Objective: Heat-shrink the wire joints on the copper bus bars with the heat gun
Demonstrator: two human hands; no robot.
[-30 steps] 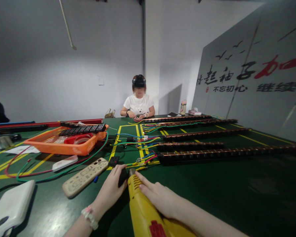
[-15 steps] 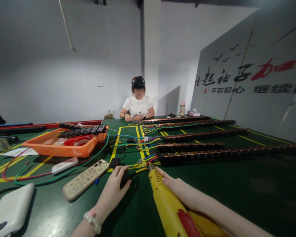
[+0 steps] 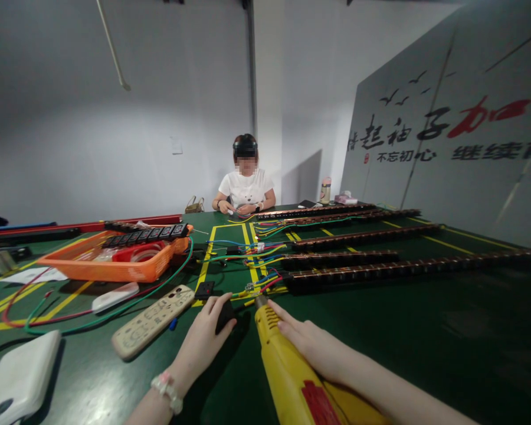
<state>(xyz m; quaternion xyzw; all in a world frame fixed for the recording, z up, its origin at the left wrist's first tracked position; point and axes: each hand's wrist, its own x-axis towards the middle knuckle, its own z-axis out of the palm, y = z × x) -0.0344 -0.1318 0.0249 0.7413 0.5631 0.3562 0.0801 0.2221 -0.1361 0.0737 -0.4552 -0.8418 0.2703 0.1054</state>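
Observation:
My left hand (image 3: 210, 327) is closed around a small black block (image 3: 225, 317) on the green table, with a yellow-sleeved wire running out ahead of it. My right hand (image 3: 307, 344) rests along the upper side of a yellow heat gun (image 3: 278, 360) and grips it, the forefinger stretched toward its metal nozzle. That nozzle (image 3: 261, 300) points at a cluster of coloured wires (image 3: 265, 285), which lead to the nearest long black strip (image 3: 358, 273). Just beyond my left fingertips lies a flat black square piece (image 3: 204, 290). The heat gun's lower grip is mostly out of sight.
Several more black strips (image 3: 345, 258) lie behind, across the right side. To the left are an orange basket (image 3: 110, 270), a beige remote control (image 3: 153, 321), a small white device (image 3: 115, 297) and a white box (image 3: 22, 378). A co-worker (image 3: 246, 186) sits opposite, hands on wires.
My right hand has shifted the heat gun slightly left, bringing its nozzle closer to the black block. My left hand has stayed almost in place.

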